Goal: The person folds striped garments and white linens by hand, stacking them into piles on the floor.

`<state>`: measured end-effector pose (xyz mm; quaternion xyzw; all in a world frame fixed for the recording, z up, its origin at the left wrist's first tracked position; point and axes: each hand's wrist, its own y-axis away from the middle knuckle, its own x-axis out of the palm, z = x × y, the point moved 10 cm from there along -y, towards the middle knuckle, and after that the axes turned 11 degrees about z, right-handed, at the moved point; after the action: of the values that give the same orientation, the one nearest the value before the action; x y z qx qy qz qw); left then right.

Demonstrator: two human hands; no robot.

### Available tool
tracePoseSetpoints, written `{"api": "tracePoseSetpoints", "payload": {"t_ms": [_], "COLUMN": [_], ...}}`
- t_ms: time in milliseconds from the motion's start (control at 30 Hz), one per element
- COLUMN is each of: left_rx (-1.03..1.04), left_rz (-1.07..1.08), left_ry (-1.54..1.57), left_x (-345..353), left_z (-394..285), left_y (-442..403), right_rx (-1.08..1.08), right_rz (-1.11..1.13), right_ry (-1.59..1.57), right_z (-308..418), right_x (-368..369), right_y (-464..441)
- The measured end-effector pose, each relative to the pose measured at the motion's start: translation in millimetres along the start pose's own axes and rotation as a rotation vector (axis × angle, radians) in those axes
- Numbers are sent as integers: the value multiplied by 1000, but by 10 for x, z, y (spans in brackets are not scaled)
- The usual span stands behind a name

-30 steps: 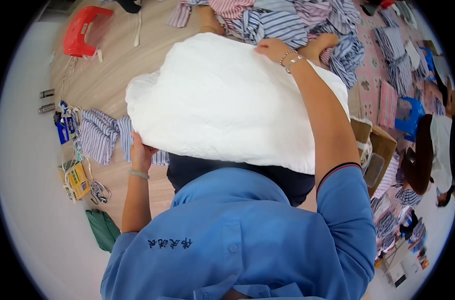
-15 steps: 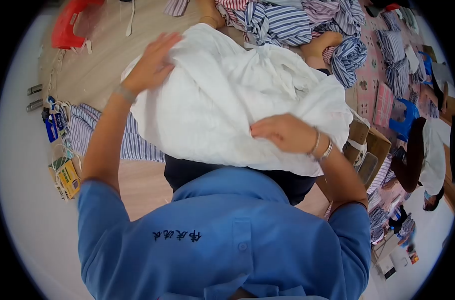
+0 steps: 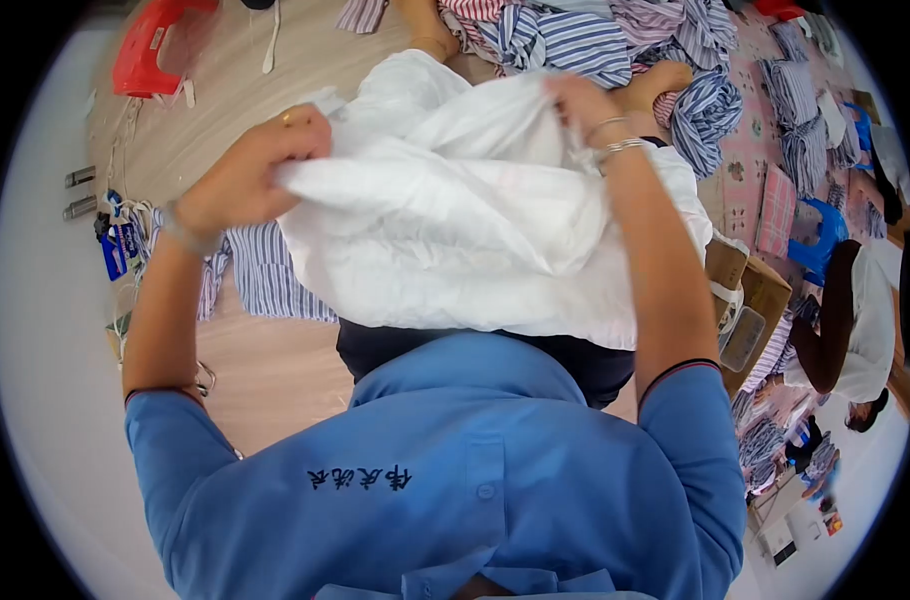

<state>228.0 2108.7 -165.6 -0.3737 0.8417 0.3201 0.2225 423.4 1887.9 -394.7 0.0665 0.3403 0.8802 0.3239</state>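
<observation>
A rumpled white cloth (image 3: 455,260) lies spread over my lap, its upper part lifted in loose folds. At its left side my left hand (image 3: 275,160) is closed on a bunched edge, with a ring on one finger. My right hand (image 3: 583,105) pinches a raised fold near the far side, and its fingertips are blurred and partly hidden. The stretch of cloth between the two hands is pulled up and slack. Whether it is a garment or a sheet I cannot tell.
Striped clothes (image 3: 585,45) are heaped beyond my bare feet. Folded striped cloth (image 3: 275,275) lies at my left, a red stool (image 3: 145,50) farther off. On the right are a cardboard box (image 3: 765,310), a blue stool (image 3: 818,240) and another person (image 3: 865,320) bending over clothes.
Both hands lay loosely on the cloth before. The left has moved outward and closed on an edge; the right has reached forward and gripped a fold. The cloth's top is lifted now.
</observation>
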Motion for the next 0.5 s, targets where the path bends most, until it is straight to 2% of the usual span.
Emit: {"api": "tracePoseSetpoints", "payload": {"t_ms": [67, 100, 133, 167, 200, 233, 333, 367, 400, 433, 467, 500], "left_rx": [66, 76, -125, -323, -305, -195, 24, 41, 168, 240, 300, 355], "left_rz": [-60, -61, -19, 24, 19, 28, 4, -3, -195, -295, -409, -342], "left_ry": [168, 161, 227, 295, 292, 197, -153, -158, -391, -515, -642, -323], "left_x": [-64, -99, -67, -24, -81, -177, -568, -592, -748, -764, -770, -656], "left_z": [-285, -438, -390, -335, -447, -627, -1102, -1221, -1525, -1679, -1827, -1717], "left_y": [143, 172, 179, 247, 322, 402, 846, 857, 922, 999, 1094, 1122], "right_rx": [-281, -321, -361, -469, -577, -584, -578, -564, -544, -522, -615, -692], "right_rz": [-184, -123, -61, -181, -303, -319, -716, -839, -961, -1082, -815, -535], "right_ry": [-453, -543, -628, -524, -413, -401, 201, 403, 602, 799, 691, 579], "right_z": [355, 576, 844, 1073, 1230, 1225, 1298, 1346, 1414, 1485, 1561, 1653], "right_x": [-679, -803, -922, -1211, -1460, -1615, -2274, -2416, -2474, -2500, -2187, -1538], "right_y": [457, 708, 993, 1228, 1472, 1598, 2144, 2322, 2504, 2667, 2586, 2550]}}
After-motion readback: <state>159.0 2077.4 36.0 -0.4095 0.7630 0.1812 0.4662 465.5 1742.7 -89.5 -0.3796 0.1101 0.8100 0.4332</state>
